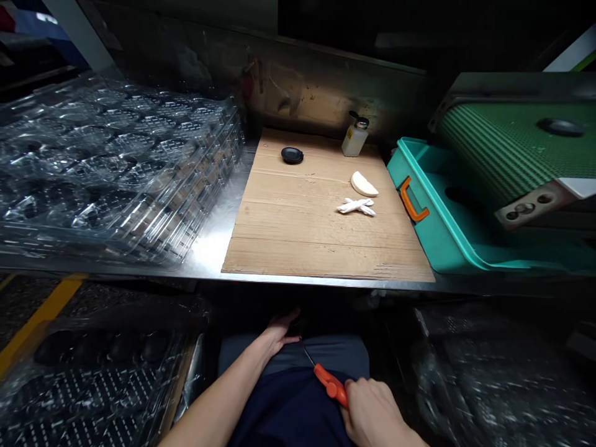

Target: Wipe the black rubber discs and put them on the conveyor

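Note:
My right hand [375, 410] is wrapped around the orange handle of a tool [331, 386] with a thin dark metal shaft, low over my lap. The shaft points up and left, its tip close to my left hand [278, 332]. My left thumb and fingers curve in a C shape in deep shadow below the table edge; whatever lies between them is too dark to make out. On the cardboard sheet [298, 230] in front of me sit round black parts [292, 155], a white half-round pad [364, 184] and crossed white rolled pieces [356, 207].
A pump bottle [354, 136] stands at the cardboard's back. Stacked clear plastic trays [116, 167] fill the table's left. At right, a teal bin [433, 217] with an orange handle sits under a green conveyor belt [512, 146] carrying a black part [561, 127]. More trays [97, 379] flank my lap.

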`<control>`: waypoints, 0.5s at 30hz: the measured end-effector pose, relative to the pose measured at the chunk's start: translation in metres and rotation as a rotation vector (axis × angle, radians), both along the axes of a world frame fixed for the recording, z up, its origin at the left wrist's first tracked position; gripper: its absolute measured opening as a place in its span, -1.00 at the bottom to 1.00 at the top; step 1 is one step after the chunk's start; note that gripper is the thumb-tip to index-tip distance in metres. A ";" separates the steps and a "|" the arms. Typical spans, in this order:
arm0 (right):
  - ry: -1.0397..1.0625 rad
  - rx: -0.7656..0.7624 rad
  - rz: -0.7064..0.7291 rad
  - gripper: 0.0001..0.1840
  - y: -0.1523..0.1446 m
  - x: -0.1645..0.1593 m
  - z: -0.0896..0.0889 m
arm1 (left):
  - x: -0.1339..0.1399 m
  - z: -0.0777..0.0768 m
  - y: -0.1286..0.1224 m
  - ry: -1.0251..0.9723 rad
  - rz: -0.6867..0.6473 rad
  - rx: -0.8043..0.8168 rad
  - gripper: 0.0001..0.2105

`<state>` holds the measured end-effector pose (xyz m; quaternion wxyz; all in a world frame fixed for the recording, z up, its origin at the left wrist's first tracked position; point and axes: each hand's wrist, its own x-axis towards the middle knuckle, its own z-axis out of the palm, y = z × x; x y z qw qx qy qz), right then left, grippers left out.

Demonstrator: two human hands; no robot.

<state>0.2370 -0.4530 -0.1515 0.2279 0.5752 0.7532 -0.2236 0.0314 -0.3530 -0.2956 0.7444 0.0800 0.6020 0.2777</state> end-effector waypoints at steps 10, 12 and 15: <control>0.016 0.004 -0.014 -0.75 -0.002 -0.003 0.000 | -0.001 0.000 0.002 -0.036 0.069 -0.045 -0.41; 0.015 0.008 -0.011 -0.75 -0.002 -0.003 -0.002 | -0.002 0.001 0.002 -0.041 0.079 -0.043 -0.43; 0.014 0.004 0.000 -0.74 -0.002 -0.001 -0.007 | -0.003 0.002 0.002 -0.057 0.090 -0.038 -0.46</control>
